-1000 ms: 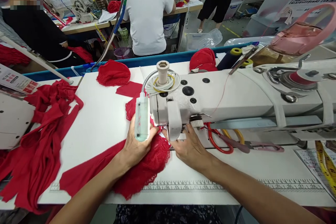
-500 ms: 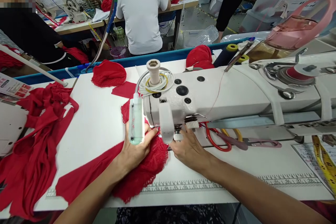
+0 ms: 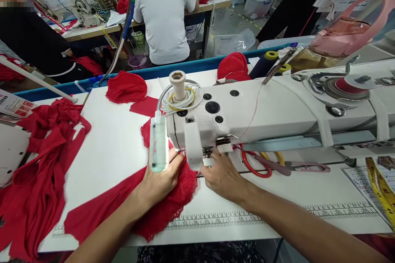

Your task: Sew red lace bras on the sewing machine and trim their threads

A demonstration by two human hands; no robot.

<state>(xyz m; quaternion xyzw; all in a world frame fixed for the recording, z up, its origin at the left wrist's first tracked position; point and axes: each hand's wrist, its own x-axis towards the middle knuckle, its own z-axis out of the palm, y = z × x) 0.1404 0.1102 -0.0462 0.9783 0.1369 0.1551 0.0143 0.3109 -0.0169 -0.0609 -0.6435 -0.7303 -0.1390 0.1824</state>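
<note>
Red lace (image 3: 177,191) under flat left hand (image 3: 160,176), right hand (image 3: 222,174) flat beside; fingers near sewing machine head (image 3: 197,131) risk needle-stick

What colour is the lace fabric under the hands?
The lace fabric is red; head view shows it best.

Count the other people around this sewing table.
3. A person in white sits back-turned at the far table; a person in black is at far left; a third person, in dark clothes, is top right, mostly cut off. Others may be hidden.
</note>
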